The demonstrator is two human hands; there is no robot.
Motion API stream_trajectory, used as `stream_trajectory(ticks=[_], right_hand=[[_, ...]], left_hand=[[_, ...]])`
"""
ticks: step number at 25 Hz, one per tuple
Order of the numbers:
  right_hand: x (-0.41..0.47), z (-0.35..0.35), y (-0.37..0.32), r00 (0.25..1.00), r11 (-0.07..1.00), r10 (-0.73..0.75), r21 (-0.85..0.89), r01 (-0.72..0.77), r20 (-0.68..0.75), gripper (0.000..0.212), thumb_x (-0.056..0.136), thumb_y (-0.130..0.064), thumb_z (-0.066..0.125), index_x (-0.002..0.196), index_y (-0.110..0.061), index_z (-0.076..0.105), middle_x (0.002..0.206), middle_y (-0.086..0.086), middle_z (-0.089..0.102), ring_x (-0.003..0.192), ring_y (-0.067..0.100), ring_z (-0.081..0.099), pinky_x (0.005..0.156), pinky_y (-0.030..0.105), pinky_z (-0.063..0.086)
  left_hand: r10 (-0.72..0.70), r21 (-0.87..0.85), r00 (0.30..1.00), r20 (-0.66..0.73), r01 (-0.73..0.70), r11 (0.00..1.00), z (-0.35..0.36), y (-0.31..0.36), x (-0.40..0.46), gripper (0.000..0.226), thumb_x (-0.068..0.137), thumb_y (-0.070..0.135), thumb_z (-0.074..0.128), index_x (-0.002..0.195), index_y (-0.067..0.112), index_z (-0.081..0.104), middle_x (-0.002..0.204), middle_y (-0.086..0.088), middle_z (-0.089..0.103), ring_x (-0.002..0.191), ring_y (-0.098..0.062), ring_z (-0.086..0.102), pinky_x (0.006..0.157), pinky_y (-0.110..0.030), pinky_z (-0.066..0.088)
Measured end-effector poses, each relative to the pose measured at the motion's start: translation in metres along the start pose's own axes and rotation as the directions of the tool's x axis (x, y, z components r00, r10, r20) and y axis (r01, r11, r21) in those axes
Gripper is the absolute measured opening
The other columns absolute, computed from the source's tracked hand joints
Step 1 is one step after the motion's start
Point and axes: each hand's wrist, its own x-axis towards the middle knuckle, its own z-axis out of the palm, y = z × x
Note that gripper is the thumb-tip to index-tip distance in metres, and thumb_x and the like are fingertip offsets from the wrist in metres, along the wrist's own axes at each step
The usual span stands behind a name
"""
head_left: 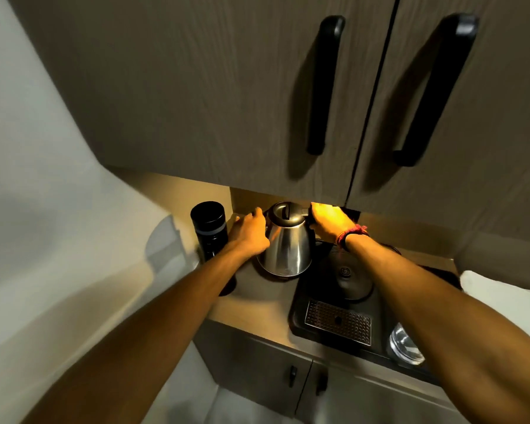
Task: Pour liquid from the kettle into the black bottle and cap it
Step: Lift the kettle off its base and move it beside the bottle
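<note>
On the counter (257,304), under the wall cupboard: steel kettle (286,249), upright, off its base (349,280), which sits on the black tray (334,338) beside it. Right hand (329,220) closed round the kettle's handle at the back. Left hand (250,229) laid against the kettle's side, fingers loosely spread, gripping nothing. Black bottle (209,229) just left, upright; whether capped, cannot tell. Advice: lift by the handle alone, keep the bare left hand off hot metal, steady the bottle instead, pour slowly.
</note>
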Motion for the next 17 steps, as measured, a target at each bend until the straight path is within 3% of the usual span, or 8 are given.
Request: stream_trajectory(ticks=[2, 5, 8, 11, 12, 14, 16, 17], right_hand=[[0.011, 0.009, -0.023, 0.998, 0.987, -0.048, 0.15, 0.055, -0.05, 0.035, 0.095, 0.006, 0.043, 0.125, 0.024, 0.044, 0.127, 0.044, 0.049, 0.124, 0.053, 0.041, 0.102, 0.049, 0.037], [0.05, 0.051, -0.029, 0.985, 0.987, -0.149, 0.041, 0.153, -0.089, 0.027, 0.091, -0.008, 0.051, 0.116, 0.004, 0.051, 0.119, 0.03, 0.058, 0.111, 0.049, 0.056, 0.087, 0.051, 0.047], [0.079, 0.082, -0.028, 0.968, 0.965, -0.249, -0.099, 0.244, -0.04, 0.021, 0.091, -0.016, 0.052, 0.109, -0.004, 0.051, 0.116, 0.022, 0.06, 0.104, 0.044, 0.06, 0.079, 0.047, 0.049], [0.084, 0.099, -0.025, 0.947, 0.926, -0.321, -0.213, 0.313, -0.006, 0.019, 0.091, -0.018, 0.052, 0.106, -0.005, 0.051, 0.113, 0.021, 0.061, 0.099, 0.043, 0.061, 0.076, 0.046, 0.048], [0.087, 0.1, -0.024, 0.94, 0.915, -0.34, -0.232, 0.331, 0.001, 0.019, 0.091, -0.018, 0.052, 0.105, -0.005, 0.051, 0.112, 0.021, 0.061, 0.099, 0.042, 0.06, 0.077, 0.047, 0.049], [0.094, 0.102, -0.022, 0.938, 0.913, -0.344, -0.222, 0.342, 0.031, 0.02, 0.09, -0.016, 0.053, 0.106, -0.004, 0.05, 0.113, 0.022, 0.06, 0.1, 0.043, 0.059, 0.08, 0.048, 0.048], [0.097, 0.102, -0.019, 0.936, 0.908, -0.34, -0.228, 0.352, 0.09, 0.028, 0.088, -0.015, 0.055, 0.112, -0.003, 0.049, 0.117, 0.023, 0.058, 0.107, 0.042, 0.056, 0.087, 0.049, 0.048], [0.098, 0.102, -0.017, 0.931, 0.894, -0.353, -0.259, 0.366, 0.096, 0.039, 0.085, -0.016, 0.057, 0.121, -0.003, 0.047, 0.124, 0.023, 0.055, 0.114, 0.041, 0.053, 0.094, 0.05, 0.047]], left_hand=[[0.07, 0.204, 0.995, -0.068, -0.055, 0.977, -0.005, -0.006, -0.003, 0.07, 0.081, 0.012, 0.067, 0.142, 0.0, 0.034, 0.133, -0.022, 0.055, 0.124, -0.037, 0.051, 0.11, -0.045, 0.035], [0.164, 0.388, 0.979, -0.12, -0.105, 0.915, -0.017, -0.014, -0.007, 0.079, 0.082, 0.01, 0.065, 0.149, -0.004, 0.025, 0.14, -0.023, 0.05, 0.132, -0.035, 0.044, 0.118, -0.042, 0.019], [0.309, 0.478, 0.932, -0.189, -0.188, 0.858, -0.026, -0.021, -0.008, 0.055, 0.081, 0.011, 0.061, 0.133, 0.001, 0.045, 0.125, -0.017, 0.06, 0.12, -0.029, 0.051, 0.116, -0.037, 0.024], [0.396, 0.449, 0.874, -0.279, -0.246, 0.859, -0.031, -0.019, -0.005, 0.045, 0.074, 0.016, 0.066, 0.117, 0.004, 0.057, 0.11, -0.014, 0.066, 0.105, -0.029, 0.058, 0.1, -0.036, 0.042], [0.395, 0.429, 0.871, -0.292, -0.25, 0.868, -0.035, -0.021, -0.003, 0.047, 0.073, 0.019, 0.067, 0.117, 0.005, 0.057, 0.111, -0.015, 0.066, 0.105, -0.032, 0.058, 0.097, -0.038, 0.044], [0.297, 0.385, 0.926, -0.234, -0.193, 0.902, -0.048, -0.036, 0.001, 0.062, 0.073, 0.031, 0.066, 0.129, 0.01, 0.051, 0.126, -0.013, 0.06, 0.119, -0.035, 0.052, 0.107, -0.047, 0.035], [0.119, 0.321, 0.99, -0.074, -0.09, 0.943, -0.062, -0.056, 0.005, 0.073, 0.071, 0.039, 0.063, 0.139, 0.024, 0.04, 0.143, -0.006, 0.045, 0.132, -0.033, 0.039, 0.113, -0.052, 0.024], [0.039, 0.265, 0.999, 0.018, -0.043, 0.963, -0.07, -0.064, 0.007, 0.073, 0.071, 0.039, 0.063, 0.139, 0.03, 0.038, 0.145, -0.003, 0.041, 0.131, -0.031, 0.038, 0.111, -0.051, 0.027]])
